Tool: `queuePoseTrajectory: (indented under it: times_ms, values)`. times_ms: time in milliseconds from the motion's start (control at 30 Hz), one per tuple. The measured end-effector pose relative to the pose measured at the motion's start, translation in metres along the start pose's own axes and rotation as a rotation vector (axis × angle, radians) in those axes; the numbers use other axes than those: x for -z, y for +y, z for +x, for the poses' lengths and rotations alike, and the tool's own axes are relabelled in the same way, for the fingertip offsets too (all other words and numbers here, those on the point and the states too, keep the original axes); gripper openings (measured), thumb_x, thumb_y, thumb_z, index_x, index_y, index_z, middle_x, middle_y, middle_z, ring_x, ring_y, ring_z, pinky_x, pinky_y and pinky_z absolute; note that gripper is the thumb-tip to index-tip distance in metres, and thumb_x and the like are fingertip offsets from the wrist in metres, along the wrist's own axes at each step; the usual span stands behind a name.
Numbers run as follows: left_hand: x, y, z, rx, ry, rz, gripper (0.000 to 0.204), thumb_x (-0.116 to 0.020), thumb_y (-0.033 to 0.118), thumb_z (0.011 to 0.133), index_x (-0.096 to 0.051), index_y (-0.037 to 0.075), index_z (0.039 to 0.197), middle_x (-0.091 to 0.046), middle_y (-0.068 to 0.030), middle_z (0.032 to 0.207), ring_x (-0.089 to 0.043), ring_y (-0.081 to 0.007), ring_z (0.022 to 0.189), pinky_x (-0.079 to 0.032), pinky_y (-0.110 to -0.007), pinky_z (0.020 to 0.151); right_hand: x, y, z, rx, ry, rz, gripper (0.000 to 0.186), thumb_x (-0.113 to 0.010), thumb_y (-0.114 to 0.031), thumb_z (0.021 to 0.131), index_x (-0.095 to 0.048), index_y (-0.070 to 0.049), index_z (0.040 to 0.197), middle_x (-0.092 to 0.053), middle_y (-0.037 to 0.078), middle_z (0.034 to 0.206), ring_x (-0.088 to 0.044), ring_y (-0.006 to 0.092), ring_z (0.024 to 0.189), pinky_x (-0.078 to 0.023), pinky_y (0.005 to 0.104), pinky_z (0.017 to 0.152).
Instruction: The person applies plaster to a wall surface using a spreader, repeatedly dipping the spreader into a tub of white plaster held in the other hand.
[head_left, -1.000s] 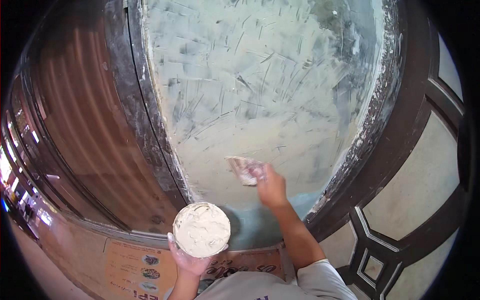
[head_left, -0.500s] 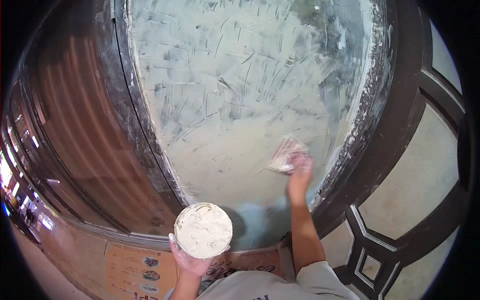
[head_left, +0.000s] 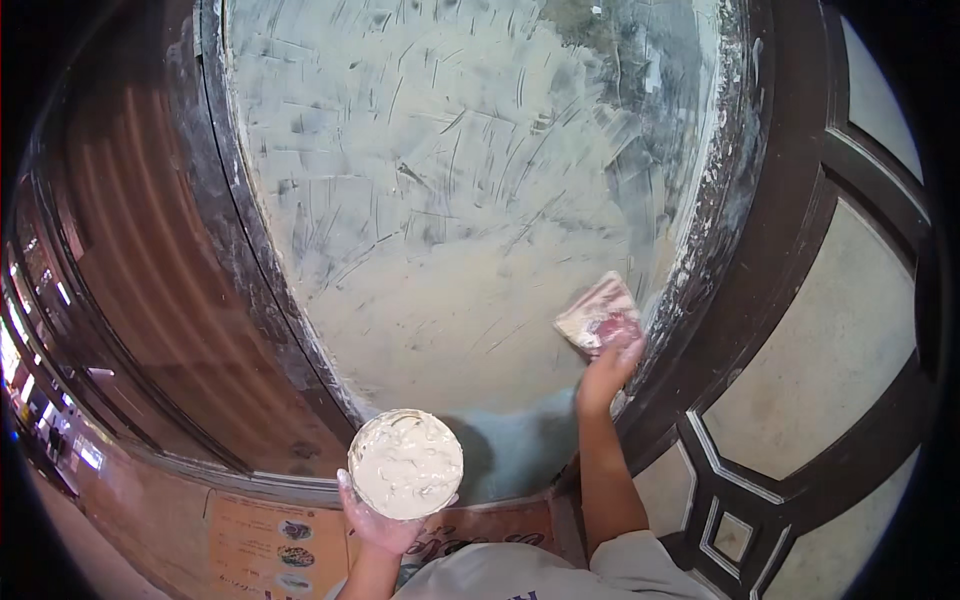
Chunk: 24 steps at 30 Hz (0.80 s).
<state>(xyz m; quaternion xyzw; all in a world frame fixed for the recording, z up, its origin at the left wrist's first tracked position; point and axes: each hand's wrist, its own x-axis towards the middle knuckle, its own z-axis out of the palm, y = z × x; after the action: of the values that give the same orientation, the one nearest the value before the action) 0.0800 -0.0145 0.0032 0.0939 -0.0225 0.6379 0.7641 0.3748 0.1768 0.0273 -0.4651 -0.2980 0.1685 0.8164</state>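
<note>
The left hand cradles a round tub of cream putty, near and left; the right hand grips a putty-smeared flat spreader at the plastered panel, beside the dark right frame.

Tub: in L hand
Scraper: in R hand, R of tub
Panel: ahead, btwn frame posts

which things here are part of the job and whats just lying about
In use:
- round tub of pale paste, held by the left hand
- flat spreader, in the right hand
- smeared pale panel, behind the spreader

Just around, apparently:
- orange printed sheet, lower left
- brown panel, left
- dark-framed pale panels, right
</note>
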Motion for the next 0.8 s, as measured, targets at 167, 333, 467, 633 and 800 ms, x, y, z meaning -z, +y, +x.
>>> queuePoseTrajectory:
  times_ms: [167,333,467,633,800]
  values:
    - [0.002,-0.011,0.004,0.029,0.026,-0.081,0.089,-0.041,0.074,0.088,-0.017,0.025,0.158,-0.011,-0.0122,0.165,-0.017,-0.0474,0.147,-0.026,-0.080,0.103,-0.010,-0.020,-0.031,0.109,-1.102,-0.864,0.062,-0.064,-0.022,0.091,-0.042,0.012,0.138,-0.048,0.034,0.138,-0.049,0.0423,0.129,-0.041,0.0413,0.107]
    - [0.006,-0.019,0.008,0.003,0.001,-0.004,0.088,-0.042,0.074,0.088,-0.017,0.026,0.158,-0.010,-0.0122,0.165,-0.017,-0.0480,0.147,-0.026,-0.081,0.103,0.026,0.012,0.015,0.127,-0.049,-0.371,0.048,-0.049,-0.013,0.100,-0.039,0.013,0.139,-0.048,0.028,0.141,-0.049,0.0348,0.131,-0.036,0.0397,0.110]
    - [0.002,-0.027,0.009,0.038,-0.049,-0.031,0.090,-0.043,0.074,0.087,-0.017,0.026,0.158,-0.011,-0.0123,0.165,-0.017,-0.0480,0.147,-0.027,-0.080,0.103,0.030,-0.001,0.022,0.073,0.100,-0.264,0.048,-0.047,-0.017,0.104,-0.037,0.012,0.140,-0.046,0.032,0.141,-0.050,0.0372,0.129,-0.036,0.0413,0.110]
    - [0.002,-0.043,0.016,0.051,-0.003,-0.039,0.090,-0.043,0.075,0.087,-0.017,0.026,0.158,-0.011,-0.0125,0.165,-0.018,-0.0479,0.147,-0.027,-0.081,0.102,0.031,0.021,0.003,0.134,-0.577,-0.537,0.051,-0.054,-0.016,0.100,-0.039,0.014,0.139,-0.045,0.031,0.142,-0.052,0.0380,0.128,-0.039,0.0424,0.108]
    - [0.000,-0.056,0.019,0.012,0.038,-0.095,0.090,-0.042,0.076,0.087,-0.018,0.026,0.158,-0.012,-0.0129,0.164,-0.019,-0.0477,0.146,-0.028,-0.081,0.101,0.062,0.045,0.047,0.047,0.090,0.065,0.047,-0.051,-0.013,0.101,-0.041,0.014,0.138,-0.049,0.031,0.139,-0.053,0.0344,0.126,-0.041,0.0406,0.106]
